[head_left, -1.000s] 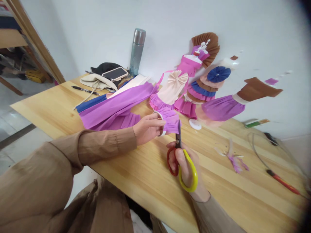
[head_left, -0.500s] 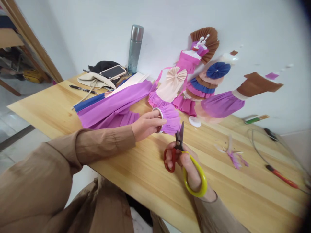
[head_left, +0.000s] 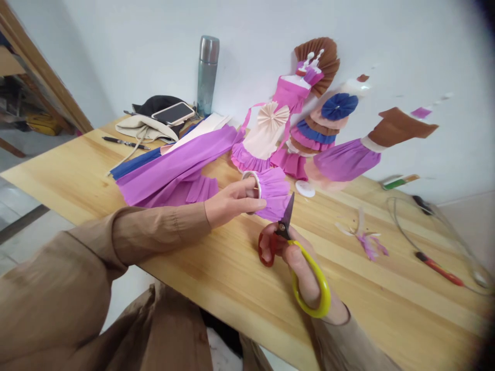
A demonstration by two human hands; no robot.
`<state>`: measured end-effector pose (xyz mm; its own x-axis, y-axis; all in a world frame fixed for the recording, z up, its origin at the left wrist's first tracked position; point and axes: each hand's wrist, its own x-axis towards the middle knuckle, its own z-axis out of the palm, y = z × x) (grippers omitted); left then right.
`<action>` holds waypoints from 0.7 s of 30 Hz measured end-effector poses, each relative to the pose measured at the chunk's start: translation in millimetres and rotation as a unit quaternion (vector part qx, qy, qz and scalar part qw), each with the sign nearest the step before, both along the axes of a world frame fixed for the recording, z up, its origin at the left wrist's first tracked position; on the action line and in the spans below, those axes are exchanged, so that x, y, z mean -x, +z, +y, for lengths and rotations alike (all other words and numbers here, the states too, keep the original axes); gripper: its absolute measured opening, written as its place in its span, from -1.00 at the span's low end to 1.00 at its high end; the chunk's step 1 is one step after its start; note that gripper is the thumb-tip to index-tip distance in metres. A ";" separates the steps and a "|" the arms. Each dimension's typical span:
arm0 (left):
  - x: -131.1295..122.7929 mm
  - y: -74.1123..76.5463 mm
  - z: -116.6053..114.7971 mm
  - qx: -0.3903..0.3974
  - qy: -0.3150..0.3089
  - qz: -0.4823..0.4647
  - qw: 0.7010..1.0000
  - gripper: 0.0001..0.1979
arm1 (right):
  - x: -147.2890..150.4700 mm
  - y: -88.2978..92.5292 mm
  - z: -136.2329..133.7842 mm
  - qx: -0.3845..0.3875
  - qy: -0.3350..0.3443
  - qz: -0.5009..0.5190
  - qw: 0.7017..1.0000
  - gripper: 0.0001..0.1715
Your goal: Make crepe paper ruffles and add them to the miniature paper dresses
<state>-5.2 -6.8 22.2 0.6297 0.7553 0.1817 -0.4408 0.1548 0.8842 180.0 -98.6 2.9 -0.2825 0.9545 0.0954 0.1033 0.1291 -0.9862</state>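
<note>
My left hand grips a white ring with a gathered purple crepe-paper ruffle around it, some fingers inside the ring and the thumb outside. In my right hand are scissors with one red and one yellow handle loop. Their dark blades point up at the right edge of the ruffle and look nearly closed; whether paper lies between them I cannot tell. Left of the ruffle, a long folded strip of purple crepe paper lies on the table. A white disc lies just behind the blades.
Paper-dressed figures stand along the wall, beside a steel flask. A phone, a cloth pouch and a pen lie at the back left. To the right are paper scraps and a red-handled corded tool.
The scissor blades have come closer together and now lie against the ruffle's edge. My left hand has turned the ring slightly. The whole view has shifted a little.
</note>
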 end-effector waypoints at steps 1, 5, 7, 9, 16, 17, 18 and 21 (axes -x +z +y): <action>0.3 0.5 0.0 -0.011 -0.005 -0.001 1.000 -0.53 | 0.6 -0.1 -0.1 0.000 -0.002 0.001 1.000 -0.40; 1.0 2.1 -0.4 -0.023 -0.009 0.000 1.000 -0.51 | 1.8 -0.1 -0.5 0.002 -0.005 0.005 1.000 -0.43; 1.3 2.1 -0.6 -0.030 -0.008 0.001 1.000 -0.53 | 1.4 -0.1 -0.6 0.001 -0.005 0.003 1.000 -0.46; 1.6 1.6 -0.5 -0.034 -0.004 0.007 0.999 -0.55 | 0.7 -0.3 -0.8 0.002 -0.005 0.007 1.000 -0.47; 2.9 -0.8 1.3 -0.034 -0.006 0.022 0.999 -0.59 | -0.3 -1.5 -1.5 0.002 -0.012 0.004 1.000 -0.50; 3.0 -1.1 1.5 -0.036 -0.005 0.024 0.999 -0.60 | -0.3 -1.5 -1.6 0.002 -0.012 0.004 1.000 -0.50; 3.1 -1.3 1.7 -0.037 -0.006 0.024 0.999 -0.60 | -0.3 -1.4 -1.9 0.002 -0.012 0.004 1.000 -0.50; 2.8 -0.7 1.2 -0.034 -0.007 0.022 0.999 -0.62 | 0.2 0.0 -3.0 0.001 -0.019 -0.001 1.000 -0.51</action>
